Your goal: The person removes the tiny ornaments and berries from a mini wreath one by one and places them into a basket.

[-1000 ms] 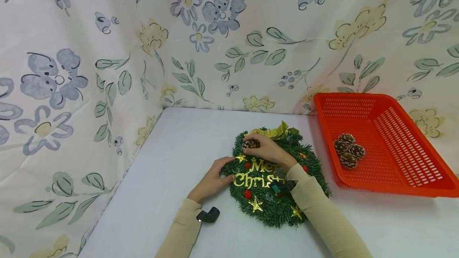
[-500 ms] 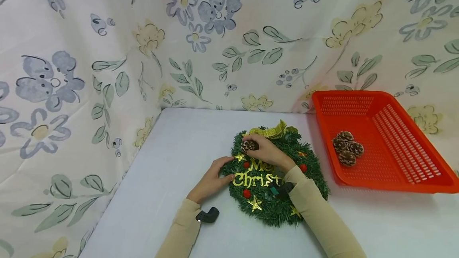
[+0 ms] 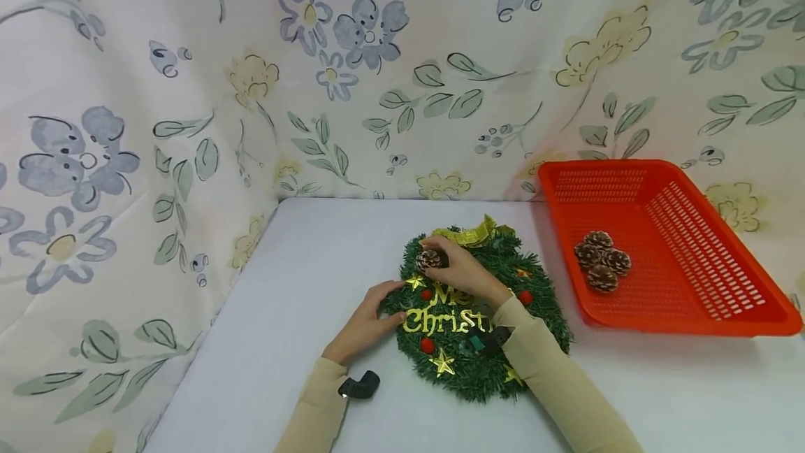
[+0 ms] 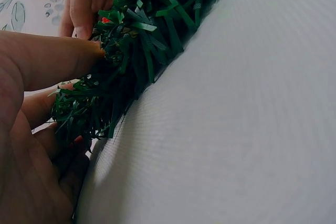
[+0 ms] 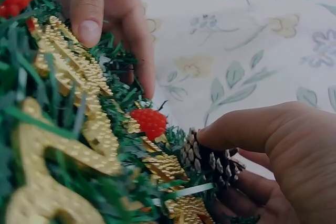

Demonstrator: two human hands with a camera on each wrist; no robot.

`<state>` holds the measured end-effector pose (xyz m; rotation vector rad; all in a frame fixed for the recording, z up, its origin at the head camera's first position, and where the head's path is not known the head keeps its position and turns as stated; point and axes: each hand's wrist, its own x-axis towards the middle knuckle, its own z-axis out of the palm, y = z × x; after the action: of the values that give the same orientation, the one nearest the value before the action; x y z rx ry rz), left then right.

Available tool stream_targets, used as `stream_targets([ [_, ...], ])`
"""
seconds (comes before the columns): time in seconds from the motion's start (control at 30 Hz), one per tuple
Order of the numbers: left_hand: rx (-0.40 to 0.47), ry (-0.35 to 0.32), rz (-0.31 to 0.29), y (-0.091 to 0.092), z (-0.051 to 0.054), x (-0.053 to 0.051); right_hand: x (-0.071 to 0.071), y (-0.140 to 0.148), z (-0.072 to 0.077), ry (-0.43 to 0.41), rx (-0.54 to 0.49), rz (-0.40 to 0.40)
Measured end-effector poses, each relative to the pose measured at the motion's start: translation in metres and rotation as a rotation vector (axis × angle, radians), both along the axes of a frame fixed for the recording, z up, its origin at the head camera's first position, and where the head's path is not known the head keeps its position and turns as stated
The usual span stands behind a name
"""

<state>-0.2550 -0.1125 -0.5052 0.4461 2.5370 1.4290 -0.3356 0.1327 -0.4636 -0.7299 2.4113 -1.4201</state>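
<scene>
Where unclear, lettering (image 3: pixel 432 323) behind right hand (image 3: pixel 463 272)

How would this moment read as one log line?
right hand: pinches pine cone at wreath | left hand: grips wreath edge | red basket: holds four pine cones

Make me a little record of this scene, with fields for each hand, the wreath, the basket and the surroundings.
Left hand: holds the left edge of the wreath
Right hand: pinches a pinecone at the wreath's upper left; whether it touches the greenery is unclear
Wreath: green, with gold letters, gold stars, red berries and a gold ribbon
Basket: red, right of the wreath, containing four pinecones
Surroundings: white table, flowered cloth behind
</scene>
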Motion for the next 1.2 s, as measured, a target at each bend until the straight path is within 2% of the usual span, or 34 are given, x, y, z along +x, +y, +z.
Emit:
stream_targets([
  [0.27, 0.009, -0.015, 0.014, -0.001, -0.002, 0.002, 0.000, -0.003, -0.003, -0.004, -0.047, -0.060],
  [0.5, 0.003, -0.014, 0.018, 0.000, -0.001, 0.002, 0.002, 0.001, 0.004, -0.029, -0.084, -0.137],
  [0.67, 0.011, -0.020, 0.018, -0.001, 0.000, 0.002, 0.001, 0.006, 0.009, -0.040, -0.149, -0.131],
  [0.8, 0.014, -0.020, 0.016, -0.001, 0.001, 0.002, 0.004, 0.009, 0.016, -0.040, -0.160, -0.136],
  [0.97, 0.027, -0.023, 0.021, 0.000, 0.001, 0.002, 0.007, 0.011, 0.029, -0.015, -0.176, -0.151],
  [1.2, 0.031, -0.003, 0.011, 0.000, -0.001, 0.001, 0.012, 0.015, 0.043, 0.025, -0.214, -0.133],
])
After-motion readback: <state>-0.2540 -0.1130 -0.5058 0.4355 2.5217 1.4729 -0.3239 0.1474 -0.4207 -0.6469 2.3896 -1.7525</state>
